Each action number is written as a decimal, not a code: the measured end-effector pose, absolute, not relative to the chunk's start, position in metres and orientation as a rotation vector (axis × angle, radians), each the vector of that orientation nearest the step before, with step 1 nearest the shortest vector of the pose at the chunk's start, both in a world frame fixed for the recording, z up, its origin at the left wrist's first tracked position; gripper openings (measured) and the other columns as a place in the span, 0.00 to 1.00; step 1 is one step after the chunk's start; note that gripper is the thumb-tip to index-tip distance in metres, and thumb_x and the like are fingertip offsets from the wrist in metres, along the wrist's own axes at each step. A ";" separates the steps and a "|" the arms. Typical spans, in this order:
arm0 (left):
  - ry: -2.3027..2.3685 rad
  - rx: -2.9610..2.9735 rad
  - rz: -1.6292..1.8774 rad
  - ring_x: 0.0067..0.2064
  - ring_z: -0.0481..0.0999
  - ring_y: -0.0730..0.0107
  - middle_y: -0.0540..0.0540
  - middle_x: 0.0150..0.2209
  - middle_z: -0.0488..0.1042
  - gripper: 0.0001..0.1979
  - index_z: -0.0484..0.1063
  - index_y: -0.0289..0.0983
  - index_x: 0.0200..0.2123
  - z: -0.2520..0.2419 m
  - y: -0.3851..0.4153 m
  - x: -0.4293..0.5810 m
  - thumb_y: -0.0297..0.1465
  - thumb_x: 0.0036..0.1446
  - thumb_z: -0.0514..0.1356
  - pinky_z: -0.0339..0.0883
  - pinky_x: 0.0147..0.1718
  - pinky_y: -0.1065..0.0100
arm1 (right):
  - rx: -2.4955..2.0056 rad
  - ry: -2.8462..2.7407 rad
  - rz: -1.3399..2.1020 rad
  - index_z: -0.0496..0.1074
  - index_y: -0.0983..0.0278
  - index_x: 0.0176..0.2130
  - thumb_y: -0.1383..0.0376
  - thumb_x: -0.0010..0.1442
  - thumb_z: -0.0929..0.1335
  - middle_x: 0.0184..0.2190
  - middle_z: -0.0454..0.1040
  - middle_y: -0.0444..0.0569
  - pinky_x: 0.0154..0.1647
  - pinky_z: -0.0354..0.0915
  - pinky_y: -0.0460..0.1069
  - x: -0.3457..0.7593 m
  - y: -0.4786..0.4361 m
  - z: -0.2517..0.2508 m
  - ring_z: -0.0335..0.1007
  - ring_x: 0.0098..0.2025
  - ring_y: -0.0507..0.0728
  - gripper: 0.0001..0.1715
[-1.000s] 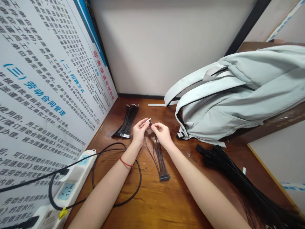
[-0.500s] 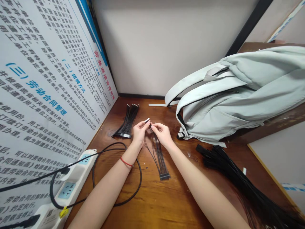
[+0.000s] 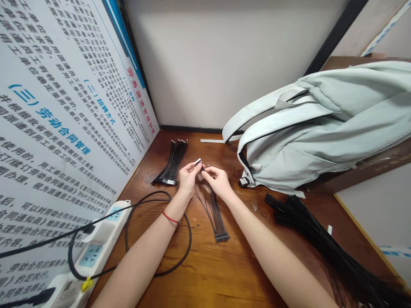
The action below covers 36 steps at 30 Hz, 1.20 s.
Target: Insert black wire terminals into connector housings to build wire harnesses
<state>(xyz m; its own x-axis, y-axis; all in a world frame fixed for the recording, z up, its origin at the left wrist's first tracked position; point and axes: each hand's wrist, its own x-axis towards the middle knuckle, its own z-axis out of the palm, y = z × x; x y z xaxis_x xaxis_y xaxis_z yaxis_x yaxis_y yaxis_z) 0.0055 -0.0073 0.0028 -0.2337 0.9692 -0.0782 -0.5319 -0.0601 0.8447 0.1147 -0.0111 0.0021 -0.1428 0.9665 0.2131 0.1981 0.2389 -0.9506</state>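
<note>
Wooden desk point(image 3: 224, 278) nearest me carries a power strip point(image 3: 96, 244) at the left and a heap of loose black wires point(image 3: 321, 239) at the right. Between the forearms lies a wire bundle point(image 3: 214, 209), its black end block on the wood and its far end lifted. The left hand point(image 3: 187, 177) pinches a small white plug point(image 3: 198, 161) tight between its fingertips. The right hand point(image 3: 219, 180) nips the bundle's strands just beside the plug. Beyond them lie a tied wire set point(image 3: 171, 164) and a pale backpack point(image 3: 321, 124).

Bright, even indoor light falls from above, leaving only soft shadows under the backpack point(image 3: 321, 128) and forearms. The table point(image 3: 205, 273) shows a mild sheen. Focus is sharp mid-frame; wide-angle distortion bends the poster point(image 3: 58, 115) and stretches the corners.
</note>
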 end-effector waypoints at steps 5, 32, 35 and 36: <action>0.934 0.616 1.602 0.29 0.76 0.71 0.47 0.26 0.77 0.16 0.75 0.33 0.26 0.004 -0.008 0.006 0.34 0.31 0.70 0.68 0.36 0.68 | -1.152 -1.564 0.988 0.74 0.66 0.27 0.60 0.50 0.67 0.23 0.74 0.46 0.26 0.60 0.47 0.115 -0.012 0.003 0.65 0.24 0.52 0.11; 0.906 0.629 1.503 0.36 0.78 0.61 0.42 0.28 0.78 0.19 0.73 0.32 0.32 0.005 -0.007 0.003 0.38 0.37 0.68 0.68 0.34 0.67 | -1.211 -1.727 0.860 0.75 0.65 0.27 0.61 0.54 0.64 0.23 0.73 0.45 0.25 0.55 0.46 0.113 -0.013 0.006 0.60 0.22 0.51 0.14; 0.918 0.620 1.508 0.37 0.78 0.60 0.42 0.29 0.78 0.18 0.73 0.33 0.32 0.005 -0.007 0.003 0.38 0.38 0.68 0.69 0.35 0.65 | -1.213 -1.725 0.868 0.74 0.65 0.26 0.60 0.54 0.64 0.20 0.71 0.43 0.23 0.53 0.46 0.113 -0.013 0.005 0.57 0.20 0.50 0.14; 0.917 0.612 1.513 0.38 0.78 0.60 0.42 0.28 0.78 0.17 0.73 0.33 0.32 0.006 -0.007 0.003 0.37 0.39 0.68 0.69 0.36 0.65 | -1.214 -1.723 0.872 0.74 0.65 0.26 0.59 0.54 0.65 0.20 0.70 0.43 0.23 0.52 0.45 0.113 -0.013 0.005 0.56 0.20 0.50 0.14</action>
<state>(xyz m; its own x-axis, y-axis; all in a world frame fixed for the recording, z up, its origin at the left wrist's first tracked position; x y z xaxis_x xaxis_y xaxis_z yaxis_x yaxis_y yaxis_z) 0.0031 -0.0067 0.0055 -0.1584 0.9794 -0.1253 -0.5643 0.0143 0.8254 0.1134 -0.0130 0.0051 -0.1843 0.9538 0.2371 0.3743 0.2912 -0.8804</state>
